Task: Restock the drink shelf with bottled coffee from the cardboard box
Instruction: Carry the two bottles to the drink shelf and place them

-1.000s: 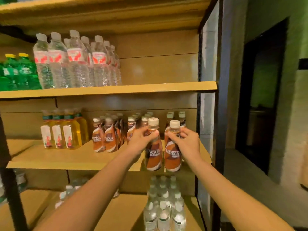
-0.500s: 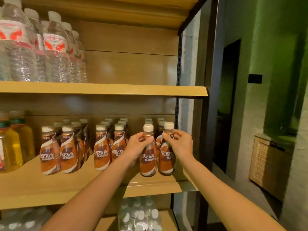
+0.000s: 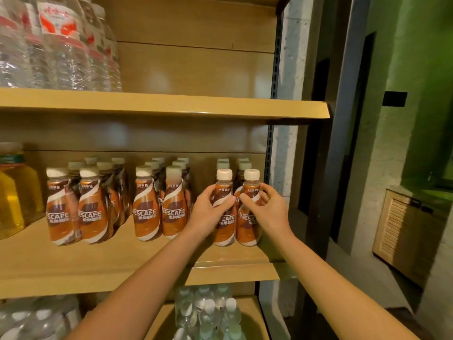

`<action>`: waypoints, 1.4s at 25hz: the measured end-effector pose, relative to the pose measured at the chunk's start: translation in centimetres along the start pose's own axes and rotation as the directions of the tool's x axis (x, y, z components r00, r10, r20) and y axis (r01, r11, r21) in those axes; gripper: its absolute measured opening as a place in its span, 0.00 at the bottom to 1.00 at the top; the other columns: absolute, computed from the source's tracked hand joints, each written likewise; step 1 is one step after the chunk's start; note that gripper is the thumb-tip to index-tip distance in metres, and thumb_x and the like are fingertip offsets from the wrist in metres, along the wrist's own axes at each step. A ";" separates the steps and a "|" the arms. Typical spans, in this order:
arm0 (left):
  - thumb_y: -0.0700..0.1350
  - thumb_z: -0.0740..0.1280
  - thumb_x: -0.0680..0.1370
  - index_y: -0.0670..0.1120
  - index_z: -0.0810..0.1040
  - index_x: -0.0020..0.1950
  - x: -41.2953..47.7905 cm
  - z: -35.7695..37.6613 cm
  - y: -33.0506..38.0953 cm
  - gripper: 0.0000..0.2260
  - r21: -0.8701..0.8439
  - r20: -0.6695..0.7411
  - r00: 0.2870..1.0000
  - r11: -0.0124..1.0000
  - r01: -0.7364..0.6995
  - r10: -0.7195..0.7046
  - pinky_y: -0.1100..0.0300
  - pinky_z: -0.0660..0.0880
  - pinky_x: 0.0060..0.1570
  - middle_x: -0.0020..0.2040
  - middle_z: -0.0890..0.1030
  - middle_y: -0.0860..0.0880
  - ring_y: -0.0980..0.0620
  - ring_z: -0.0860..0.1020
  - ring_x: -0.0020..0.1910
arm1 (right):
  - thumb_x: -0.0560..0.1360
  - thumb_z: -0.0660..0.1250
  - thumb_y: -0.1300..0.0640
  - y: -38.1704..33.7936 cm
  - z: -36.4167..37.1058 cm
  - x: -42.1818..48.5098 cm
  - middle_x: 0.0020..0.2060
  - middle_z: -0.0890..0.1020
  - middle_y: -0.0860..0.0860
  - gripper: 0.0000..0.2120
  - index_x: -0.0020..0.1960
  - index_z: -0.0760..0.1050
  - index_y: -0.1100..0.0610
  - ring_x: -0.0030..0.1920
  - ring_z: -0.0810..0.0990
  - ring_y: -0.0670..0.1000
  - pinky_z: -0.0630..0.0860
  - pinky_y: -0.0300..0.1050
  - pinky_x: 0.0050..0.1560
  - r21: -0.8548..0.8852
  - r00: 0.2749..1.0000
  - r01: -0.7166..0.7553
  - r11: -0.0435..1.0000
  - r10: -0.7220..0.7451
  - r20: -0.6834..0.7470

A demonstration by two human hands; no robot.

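The left hand (image 3: 209, 213) curls its fingers round the shoulder of the left coffee bottle (image 3: 224, 175). The right hand (image 3: 267, 213) wraps its fingers round the right coffee bottle (image 3: 251, 175). Both stand upright at the right end of the middle shelf (image 3: 122, 268), long axes vertical, white caps up, sides touching. Their brown labels read NESCAFE, partly covered, with Chinese characters below. Stocked rows (image 3: 147, 212) of the same drink run left and back. Water bottles (image 3: 61, 57) fill the shelf above
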State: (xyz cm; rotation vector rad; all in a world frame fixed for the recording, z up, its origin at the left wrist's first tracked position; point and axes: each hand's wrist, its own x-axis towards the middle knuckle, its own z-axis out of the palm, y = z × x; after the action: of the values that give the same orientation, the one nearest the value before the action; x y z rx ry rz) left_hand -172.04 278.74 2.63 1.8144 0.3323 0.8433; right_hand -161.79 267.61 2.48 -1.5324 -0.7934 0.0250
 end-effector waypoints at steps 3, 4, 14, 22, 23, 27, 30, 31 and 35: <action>0.47 0.71 0.73 0.51 0.66 0.64 -2.2 -0.4 -1.6 0.23 0.192 0.094 0.994 0.980 0.043 -0.062 0.68 0.70 0.54 0.53 0.74 0.58 0.61 0.74 0.53 | 0.69 0.71 0.42 2.4 -1.5 -1.8 0.63 0.76 0.48 0.30 0.67 0.66 0.51 0.63 0.74 0.50 0.70 0.45 0.62 -0.286 0.982 -0.016 0.958 0.069 0.176; 0.48 0.72 0.72 0.51 0.66 0.61 -2.7 -0.4 -2.3 0.21 0.295 0.111 0.988 0.953 0.067 -0.104 0.70 0.69 0.50 0.51 0.74 0.58 0.62 0.73 0.50 | 0.70 0.69 0.41 3.2 -1.8 -2.5 0.61 0.77 0.48 0.27 0.65 0.68 0.49 0.61 0.75 0.50 0.71 0.43 0.59 -0.444 0.972 0.026 0.895 0.080 0.220; 0.75 0.52 0.64 0.48 0.75 0.57 2.1 -0.2 -9.1 0.38 0.765 0.100 0.976 0.642 0.048 -0.192 0.50 0.74 0.57 0.54 0.77 0.49 0.50 0.75 0.53 | 0.73 0.59 0.34 6.7 0.3 0.2 0.49 0.82 0.54 0.25 0.50 0.74 0.55 0.51 0.79 0.56 0.73 0.51 0.53 -0.795 0.976 0.076 0.601 0.118 0.182; 0.76 0.50 0.63 0.51 0.68 0.68 4.9 0.0 -9.9 0.42 0.763 0.139 0.964 0.645 0.042 -0.227 0.48 0.68 0.65 0.64 0.73 0.50 0.49 0.70 0.63 | 0.75 0.59 0.37 8.3 1.2 3.2 0.59 0.77 0.55 0.26 0.61 0.71 0.56 0.61 0.74 0.55 0.69 0.51 0.62 -0.782 0.965 0.058 0.620 0.166 0.203; 0.76 0.49 0.63 0.51 0.68 0.68 4.9 0.1 -9.9 0.42 0.764 0.138 0.964 0.644 0.044 -0.229 0.48 0.68 0.66 0.65 0.72 0.50 0.49 0.70 0.63 | 0.75 0.58 0.38 8.5 1.2 3.5 0.61 0.76 0.55 0.27 0.63 0.70 0.57 0.62 0.73 0.56 0.68 0.52 0.64 -0.779 0.962 0.058 0.624 0.173 0.210; 0.74 0.47 0.67 0.51 0.69 0.67 4.3 0.4 -9.3 0.39 0.778 0.099 0.967 0.625 0.071 -0.233 0.49 0.67 0.66 0.64 0.73 0.49 0.49 0.70 0.63 | 0.76 0.55 0.37 9.0 1.3 3.7 0.66 0.72 0.55 0.30 0.68 0.66 0.58 0.67 0.69 0.55 0.64 0.52 0.69 -0.792 0.957 0.054 0.608 0.195 0.215; 0.68 0.52 0.74 0.44 0.67 0.69 2.8 0.6 -7.4 0.34 0.808 0.049 0.965 0.577 0.114 -0.259 0.52 0.66 0.67 0.66 0.71 0.45 0.47 0.69 0.65 | 0.75 0.53 0.34 8.5 1.0 3.5 0.69 0.70 0.57 0.34 0.70 0.63 0.58 0.69 0.67 0.57 0.62 0.54 0.71 -0.799 0.938 0.035 0.600 0.257 0.234; 0.65 0.54 0.76 0.42 0.67 0.69 2.2 0.6 -6.4 0.32 0.815 0.032 0.963 0.565 0.129 -0.267 0.53 0.66 0.66 0.66 0.71 0.44 0.47 0.69 0.65 | 0.75 0.53 0.33 8.0 0.8 3.2 0.70 0.68 0.57 0.36 0.72 0.62 0.57 0.70 0.66 0.57 0.61 0.54 0.72 -0.802 0.932 0.034 0.596 0.271 0.241; 0.58 0.62 0.77 0.44 0.70 0.63 -2.3 0.3 -1.7 0.23 0.792 0.043 0.990 0.608 0.049 -0.136 0.55 0.71 0.61 0.61 0.75 0.46 0.48 0.73 0.60 | 0.75 0.60 0.40 3.6 -0.9 -0.8 0.62 0.77 0.54 0.24 0.63 0.72 0.54 0.63 0.73 0.54 0.70 0.52 0.65 -0.718 0.954 0.158 0.678 0.083 0.289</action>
State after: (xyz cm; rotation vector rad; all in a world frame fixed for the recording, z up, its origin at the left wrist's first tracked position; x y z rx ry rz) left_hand -173.19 277.83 0.16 2.6298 0.8345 0.5411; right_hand -160.33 266.72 -0.90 -2.3264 -1.1666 -0.1131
